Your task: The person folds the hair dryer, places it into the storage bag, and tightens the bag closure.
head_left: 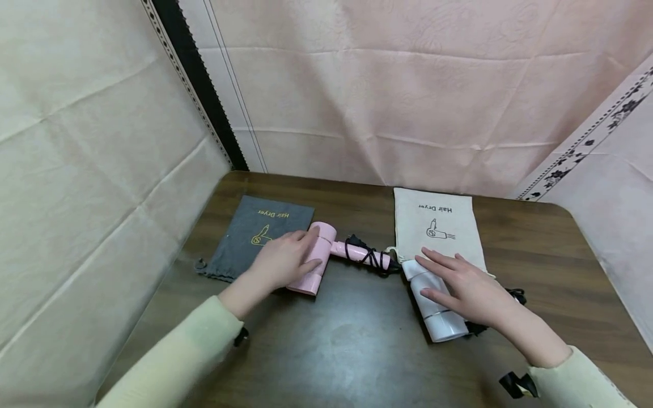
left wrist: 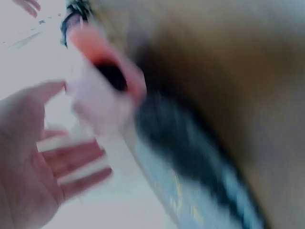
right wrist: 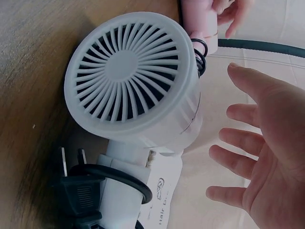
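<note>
A pink hair dryer (head_left: pixel 313 279) lies on the table, a black cord (head_left: pixel 376 258) wound round its handle. My left hand (head_left: pixel 280 258) is over its barrel; in the left wrist view the fingers are extended, the thumb tip right at the pink barrel (left wrist: pixel 102 102). My right hand (head_left: pixel 474 292) is spread above a white hair dryer (head_left: pixel 433 311). The right wrist view shows straight fingers beside the ribbed round grille (right wrist: pixel 121 67) of that dryer, with its black two-pin plug (right wrist: pixel 81 195) at the handle. The hand partly hides this handle in the head view.
A dark grey drawstring pouch (head_left: pixel 240 235) marked "Hair Dryer" lies left of the pink dryer. A white pouch (head_left: pixel 436 198) with the same print lies behind the white dryer. Pale cloth (head_left: pixel 408 102) hangs round the brown wooden table (head_left: pixel 336 351).
</note>
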Demonstrator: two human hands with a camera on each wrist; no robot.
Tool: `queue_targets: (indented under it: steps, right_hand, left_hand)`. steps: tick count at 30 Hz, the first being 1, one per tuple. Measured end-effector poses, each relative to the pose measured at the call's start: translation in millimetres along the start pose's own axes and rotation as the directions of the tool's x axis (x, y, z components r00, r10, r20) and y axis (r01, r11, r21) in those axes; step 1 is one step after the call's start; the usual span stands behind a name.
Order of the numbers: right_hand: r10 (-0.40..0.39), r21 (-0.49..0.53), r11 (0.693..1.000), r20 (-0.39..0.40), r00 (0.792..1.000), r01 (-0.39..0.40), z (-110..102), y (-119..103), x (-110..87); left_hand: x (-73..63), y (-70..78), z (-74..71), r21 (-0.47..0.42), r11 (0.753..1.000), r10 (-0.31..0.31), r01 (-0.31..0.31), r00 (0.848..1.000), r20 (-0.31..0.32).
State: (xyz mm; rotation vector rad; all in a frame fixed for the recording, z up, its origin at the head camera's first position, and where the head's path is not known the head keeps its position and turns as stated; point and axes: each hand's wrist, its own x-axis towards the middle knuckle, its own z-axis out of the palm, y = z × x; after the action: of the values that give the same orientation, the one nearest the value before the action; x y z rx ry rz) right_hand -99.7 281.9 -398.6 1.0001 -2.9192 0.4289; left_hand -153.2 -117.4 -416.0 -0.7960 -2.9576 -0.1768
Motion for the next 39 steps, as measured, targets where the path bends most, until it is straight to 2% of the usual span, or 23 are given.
queue_targets:
  steps: [2,5,7,9,12,16,18,20,22,24,29,33,39]
  right_hand:
    - [0.006,-0.003,1.000,0.005,1.000,-0.006,-1,0,-0.5]
    - [0.017,-0.005,1.000,0.016,1.000,-0.017,-1,0,-1.0]
    - [0.025,-0.006,1.000,0.023,0.999,-0.025,-2,0,-1.1]
    - [0.030,-0.003,1.000,0.028,0.999,-0.030,-1,0,-1.2]
    - [0.031,0.001,1.000,0.029,0.999,-0.031,0,1,-1.6]
    - [0.025,0.004,1.000,0.016,1.000,-0.025,2,2,-1.8]
    - [0.023,0.001,1.000,0.005,1.000,-0.023,4,2,-2.0]
    - [0.025,-0.003,1.000,-0.002,1.000,-0.025,5,2,-2.4]
    - [0.028,-0.008,1.000,-0.003,1.000,-0.028,5,2,-2.6]
    - [0.033,-0.011,0.999,0.003,0.999,-0.033,6,2,-2.0]
    - [0.041,-0.015,0.999,0.015,0.999,-0.041,6,2,0.9]
    - [0.032,-0.013,0.999,0.014,0.999,-0.032,5,2,1.6]
    - [0.019,-0.005,1.000,0.005,1.000,-0.019,5,4,2.8]
  left_hand:
    - [-4.6,-14.3,-8.5,0.001,0.992,0.122,-0.122,0.992,0.033]
    - [-7.3,-31.7,-19.2,0.050,0.959,0.277,-0.280,0.959,0.064]
    - [-6.5,-40.3,-25.1,0.143,0.920,0.357,-0.365,0.931,0.083]
    - [-4.5,-46.1,-30.1,0.243,0.866,0.424,-0.437,0.899,0.104]
    - [-0.6,-50.2,-34.6,0.369,0.775,0.492,-0.513,0.856,0.159]
    - [3.7,-50.5,-34.1,0.455,0.673,0.545,-0.583,0.807,0.229]
    - [5.3,-50.0,-32.4,0.481,0.631,0.564,-0.608,0.786,0.254]
    - [6.1,-49.5,-30.3,0.495,0.605,0.575,-0.624,0.772,0.270]
    - [5.8,-49.7,-27.8,0.499,0.595,0.584,-0.630,0.765,0.271]
    - [4.6,-50.7,-25.4,0.492,0.601,0.588,-0.630,0.765,0.261]
    - [0.3,-54.0,-21.1,0.454,0.638,0.596,-0.622,0.772,0.222]
    - [-2.6,-55.2,-17.6,0.430,0.655,0.604,-0.622,0.772,0.197]
    - [-8.9,-54.4,-9.5,0.385,0.696,0.597,-0.606,0.786,0.157]
